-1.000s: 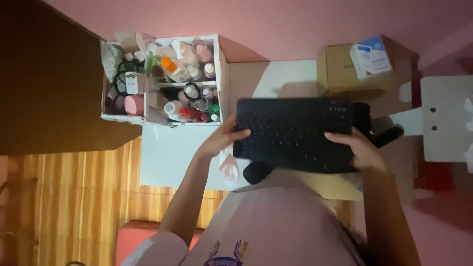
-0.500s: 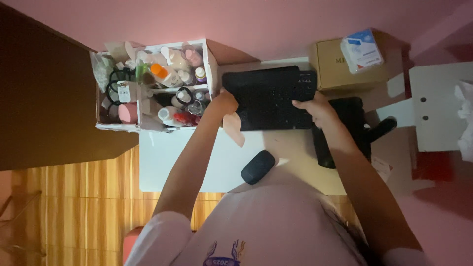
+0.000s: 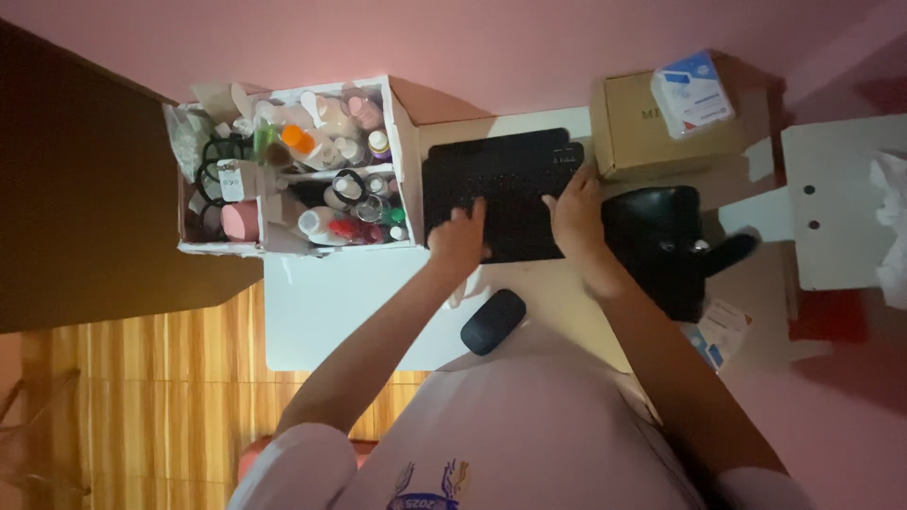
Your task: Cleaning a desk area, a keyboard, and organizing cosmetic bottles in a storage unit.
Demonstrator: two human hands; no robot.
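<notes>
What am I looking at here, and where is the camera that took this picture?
No machine here: a person wears a camera on the head, looking straight down. Their left hand and right hand rest on a black keyboard lying on a white desk. Neither hand grips anything. A black mouse sits near the person's body. Left of the keyboard stands a white organizer crowded with small bottles; to the right are a cardboard box and a black bag.

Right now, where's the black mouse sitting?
In the head view, the black mouse lies on the white table, just below the black keyboard, nearer the left hand, untouched.
</notes>
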